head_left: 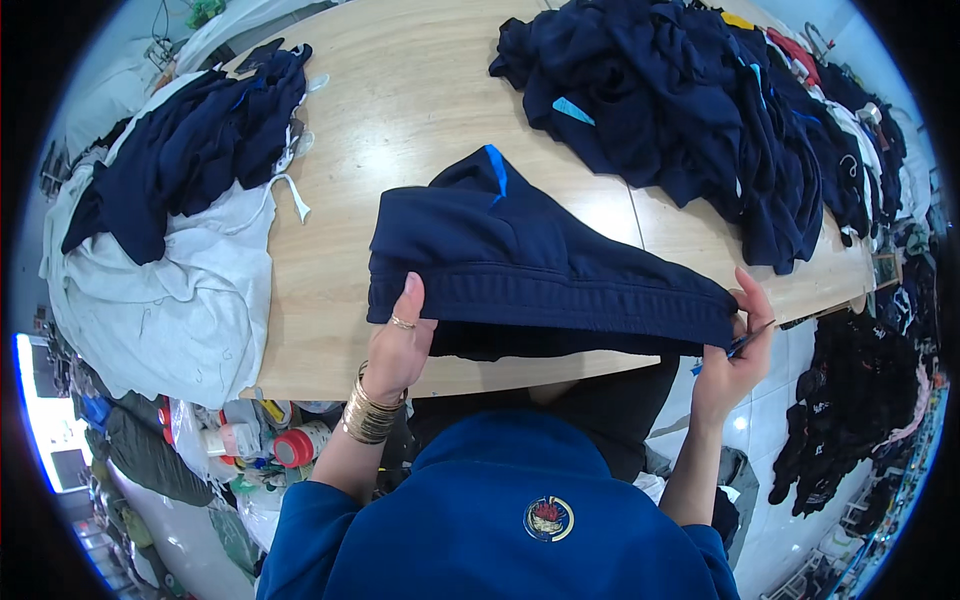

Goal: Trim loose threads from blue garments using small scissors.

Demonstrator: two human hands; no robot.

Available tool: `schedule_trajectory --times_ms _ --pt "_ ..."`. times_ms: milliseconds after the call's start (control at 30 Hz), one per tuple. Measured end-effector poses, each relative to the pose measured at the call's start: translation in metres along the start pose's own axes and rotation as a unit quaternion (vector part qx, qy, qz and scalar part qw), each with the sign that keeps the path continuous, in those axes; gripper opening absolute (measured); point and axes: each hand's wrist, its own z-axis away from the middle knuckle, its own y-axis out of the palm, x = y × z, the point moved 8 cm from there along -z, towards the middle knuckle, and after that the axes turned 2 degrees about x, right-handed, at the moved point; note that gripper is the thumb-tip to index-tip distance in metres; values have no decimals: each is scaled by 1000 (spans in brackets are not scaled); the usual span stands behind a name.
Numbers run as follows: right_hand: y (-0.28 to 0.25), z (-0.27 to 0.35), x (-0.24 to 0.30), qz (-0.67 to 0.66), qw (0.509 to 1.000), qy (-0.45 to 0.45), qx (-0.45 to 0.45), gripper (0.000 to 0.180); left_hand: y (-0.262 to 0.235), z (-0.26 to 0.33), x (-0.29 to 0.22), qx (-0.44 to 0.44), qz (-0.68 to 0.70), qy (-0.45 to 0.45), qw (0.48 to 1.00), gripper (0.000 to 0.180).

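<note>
Stretched between my two hands is a navy garment with a gathered elastic waistband (pixel 550 290), which looks like shorts or trousers. Its waistband edge faces me, and a bright blue strip (pixel 497 172) shows on its far part. My left hand (pixel 400 345) grips the left end of the waistband, thumb on top and fingers hidden beneath. At the right end my right hand (pixel 738 345) pinches the waistband. A small dark pointed tool (pixel 752 338) with a bit of blue also sits in that hand; its exact kind is hard to make out.
A big heap of navy garments (pixel 670 100) covers the table's far right. On the left, another navy garment (pixel 200 150) lies over white cloth (pixel 170 310) that hangs past the edge of the wooden table (pixel 330 240). Below it stands a red-lidded container (pixel 298 446). Dark clothes (pixel 840 410) lie at the right.
</note>
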Motion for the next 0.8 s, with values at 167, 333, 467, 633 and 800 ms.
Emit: schedule_trajectory --times_ms 167,333,467,633,800 --pt "-3 6 -9 -22 999 32 6 45 32 2 -11 105 103 33 989 48" --pt "-8 9 -7 3 1000 9 3 45 26 3 -9 106 128 61 984 43" --pt "-10 11 -6 5 1000 12 13 44 24 2 -6 77 115 57 989 48" --pt "2 12 -4 -36 998 43 -7 44 70 6 29 173 333 -128 918 56" --pt "34 29 0 -78 992 66 79 43 120 24 73 198 316 -255 892 49"
